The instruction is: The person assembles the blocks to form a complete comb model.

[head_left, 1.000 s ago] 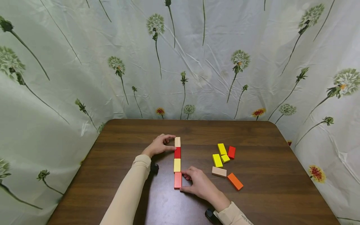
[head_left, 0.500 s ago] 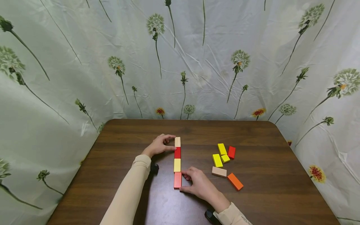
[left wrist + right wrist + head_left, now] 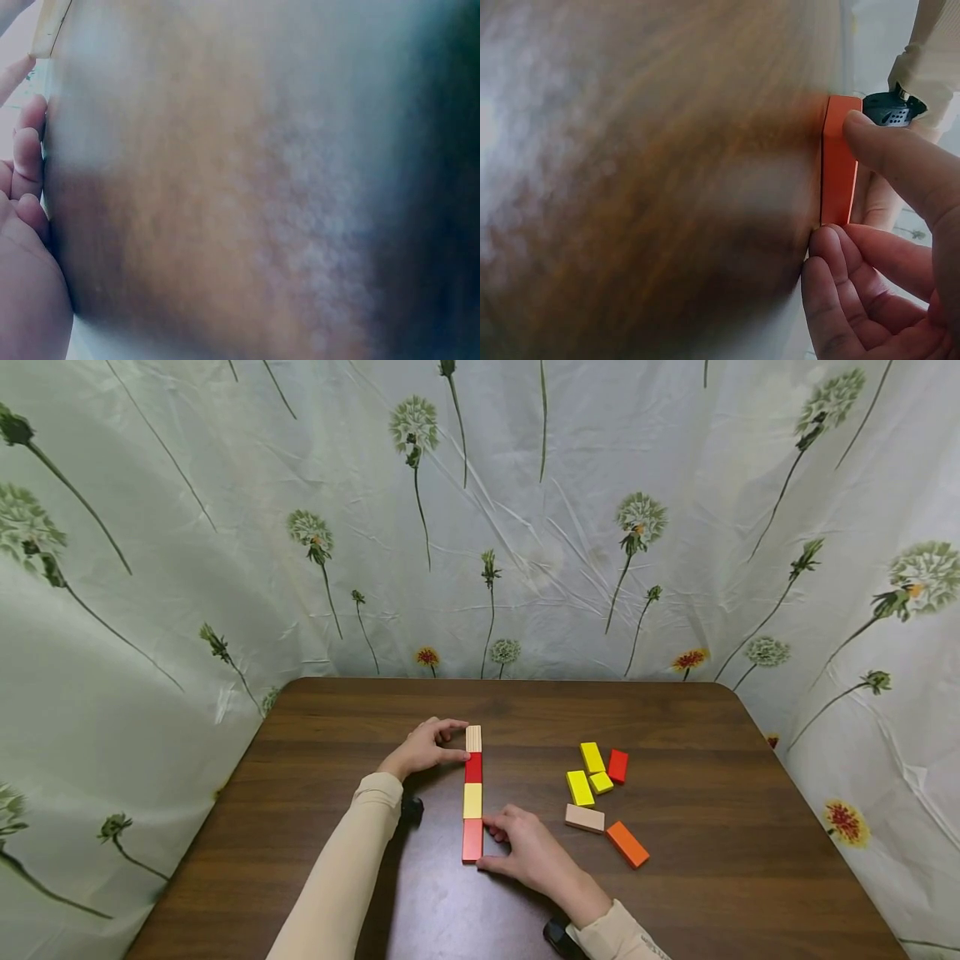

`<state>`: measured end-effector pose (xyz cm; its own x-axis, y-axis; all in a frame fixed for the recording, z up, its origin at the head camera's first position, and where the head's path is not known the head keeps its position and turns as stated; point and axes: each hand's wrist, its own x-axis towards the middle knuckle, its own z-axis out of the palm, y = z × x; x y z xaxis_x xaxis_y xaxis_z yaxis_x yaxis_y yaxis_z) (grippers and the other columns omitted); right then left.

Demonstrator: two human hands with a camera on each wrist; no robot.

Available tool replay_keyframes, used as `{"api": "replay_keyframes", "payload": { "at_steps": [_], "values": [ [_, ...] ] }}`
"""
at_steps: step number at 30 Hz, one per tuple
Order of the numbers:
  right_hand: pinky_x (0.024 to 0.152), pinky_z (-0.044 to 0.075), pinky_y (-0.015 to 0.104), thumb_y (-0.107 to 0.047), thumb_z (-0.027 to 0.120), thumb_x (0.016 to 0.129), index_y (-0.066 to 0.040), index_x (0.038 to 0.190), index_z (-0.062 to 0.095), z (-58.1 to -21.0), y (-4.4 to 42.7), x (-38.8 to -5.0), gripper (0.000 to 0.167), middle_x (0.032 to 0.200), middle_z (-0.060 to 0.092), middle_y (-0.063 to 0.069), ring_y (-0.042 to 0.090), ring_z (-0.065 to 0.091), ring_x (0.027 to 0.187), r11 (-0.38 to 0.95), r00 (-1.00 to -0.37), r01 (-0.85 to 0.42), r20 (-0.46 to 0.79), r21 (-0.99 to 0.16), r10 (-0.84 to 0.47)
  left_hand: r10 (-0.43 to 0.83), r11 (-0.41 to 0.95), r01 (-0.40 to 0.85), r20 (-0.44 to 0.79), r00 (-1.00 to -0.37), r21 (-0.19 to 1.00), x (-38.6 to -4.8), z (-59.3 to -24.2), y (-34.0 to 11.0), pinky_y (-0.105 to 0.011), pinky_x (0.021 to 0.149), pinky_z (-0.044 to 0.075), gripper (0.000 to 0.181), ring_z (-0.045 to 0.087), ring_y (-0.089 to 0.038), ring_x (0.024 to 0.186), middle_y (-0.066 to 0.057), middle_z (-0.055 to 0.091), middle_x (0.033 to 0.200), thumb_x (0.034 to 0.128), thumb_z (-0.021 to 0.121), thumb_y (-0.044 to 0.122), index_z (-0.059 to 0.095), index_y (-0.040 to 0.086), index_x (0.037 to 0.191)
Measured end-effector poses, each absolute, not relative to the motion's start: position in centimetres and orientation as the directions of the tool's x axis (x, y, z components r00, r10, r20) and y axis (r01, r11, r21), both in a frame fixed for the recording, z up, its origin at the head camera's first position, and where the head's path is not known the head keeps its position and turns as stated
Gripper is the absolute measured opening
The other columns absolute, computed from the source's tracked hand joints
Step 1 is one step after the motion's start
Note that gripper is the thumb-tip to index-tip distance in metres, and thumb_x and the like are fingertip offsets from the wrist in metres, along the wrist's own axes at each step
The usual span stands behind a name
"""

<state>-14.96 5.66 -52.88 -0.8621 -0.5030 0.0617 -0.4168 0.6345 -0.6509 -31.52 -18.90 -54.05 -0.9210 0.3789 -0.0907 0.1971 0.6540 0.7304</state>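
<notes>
Four rectangular blocks lie end to end in a straight row on the dark brown wood-grain table point(image 3: 712, 760), running far to near, left of the loose ones: striped natural-wood block point(image 3: 473, 738) farthest, then deep red block point(image 3: 473, 767), pale yellow block point(image 3: 472, 801), orange-red block point(image 3: 472, 841) nearest. Left hand point(image 3: 426, 748) comes in from the left at the far end, narrow grip: index fingertip on the far end of the striped block, thumb down by its joint with the deep red one. Right hand point(image 3: 528, 847) holds the orange-red block lengthwise from the right, thumb at its near end, index at its far end, other fingers curled. Loose pile to the right: two bright yellow rectangular blocks point(image 3: 580, 788), a small yellow block point(image 3: 601, 782) between them and slightly right, a bright red rectangular block point(image 3: 617, 766) right of those. Nearer, a plain beige wooden block point(image 3: 584, 818) lies crosswise, with an orange rectangular block point(image 3: 627, 845) angled just right of it. Both sleeves cream; pale dandelion-print curtain point(image 3: 525, 510) behind the far table edge
</notes>
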Motion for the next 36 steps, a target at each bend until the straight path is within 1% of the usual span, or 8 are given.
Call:
{"api": "replay_keyframes", "payload": {
  "at_steps": [6,16,22,24,28,36],
  "values": [
    [0.079,0.056,0.023,-0.027,0.095,0.083,-0.001,0.127,0.077,-52.93,5.62,-15.0,0.054,0.097,0.065,-0.002,0.004,0.058,0.086,0.642,-0.865,-0.403,0.043,-0.653,-0.499,0.371,0.657,0.185,-0.1,-0.923,0.731,-31.35,-53.91,-18.88,-0.038,0.086,0.046,0.064,0.052,-0.024,0.103,-0.009,0.058,0.115,0.0907,0.088,0.038,0.065,0.024,0.148],
    [0.08,0.056,0.023,-0.027,0.095,0.083,0.0,0.131,0.074,-52.93,5.6,-14.99,0.059,0.098,0.065,-0.002,0.004,0.059,0.087,0.648,-0.873,-0.381,0.026,-0.66,-0.487,0.369,0.659,0.178,-0.108,-0.923,0.731,-31.35,-53.9,-18.89,-0.037,0.085,0.046,0.064,0.052,-0.024,0.103,-0.009,0.058,0.115,0.0906,0.088,0.039,0.065,0.024,0.148],
    [0.081,0.055,0.024,-0.024,0.092,0.086,-0.009,0.139,0.071,-52.88,5.64,-14.99,0.059,0.101,0.066,-0.002,0.006,0.06,0.091,0.638,-0.864,-0.395,0.032,-0.66,-0.502,0.377,0.657,0.194,-0.094,-0.922,0.728,-31.4,-53.78,-18.94,-0.036,0.083,0.045,0.064,0.052,-0.024,0.102,-0.01,0.058,0.114,0.0915,0.087,0.038,0.064,0.022,0.15],
    [0.08,0.054,0.023,-0.023,0.091,0.087,-0.011,0.138,0.073,-52.88,5.64,-14.99,0.056,0.101,0.066,-0.002,0.006,0.059,0.091,0.634,-0.862,-0.397,0.032,-0.664,-0.507,0.378,0.659,0.2,-0.091,-0.921,0.725,-31.44,-53.79,-18.95,-0.036,0.083,0.045,0.065,0.052,-0.024,0.102,-0.01,0.058,0.113,0.0919,0.087,0.037,0.064,0.021,0.151],
    [0.078,0.053,0.022,-0.022,0.091,0.088,-0.011,0.134,0.076,-52.8,5.57,-14.99,0.05,0.1,0.066,-0.002,0.006,0.058,0.089,0.629,-0.86,-0.4,0.036,-0.667,-0.509,0.377,0.661,0.196,-0.094,-0.922,0.724,-31.48,-53.83,-18.91,-0.035,0.083,0.044,0.066,0.053,-0.024,0.102,-0.01,0.058,0.113,0.0921,0.086,0.038,0.063,0.021,0.152],
    [0.079,0.055,0.023,-0.022,0.09,0.088,-0.011,0.134,0.076,-52.73,5.45,-15.15,0.049,0.1,0.066,-0.001,0.006,0.061,0.09,0.645,-0.87,-0.375,0.013,-0.665,-0.493,0.398,0.645,0.223,-0.073,-0.914,0.731,-31.53,-53.92,-19.06,-0.035,0.083,0.044,0.068,0.052,-0.023,0.102,-0.009,0.058,0.112,0.0942,0.084,0.037,0.059,0.022,0.155]
  ]
}}
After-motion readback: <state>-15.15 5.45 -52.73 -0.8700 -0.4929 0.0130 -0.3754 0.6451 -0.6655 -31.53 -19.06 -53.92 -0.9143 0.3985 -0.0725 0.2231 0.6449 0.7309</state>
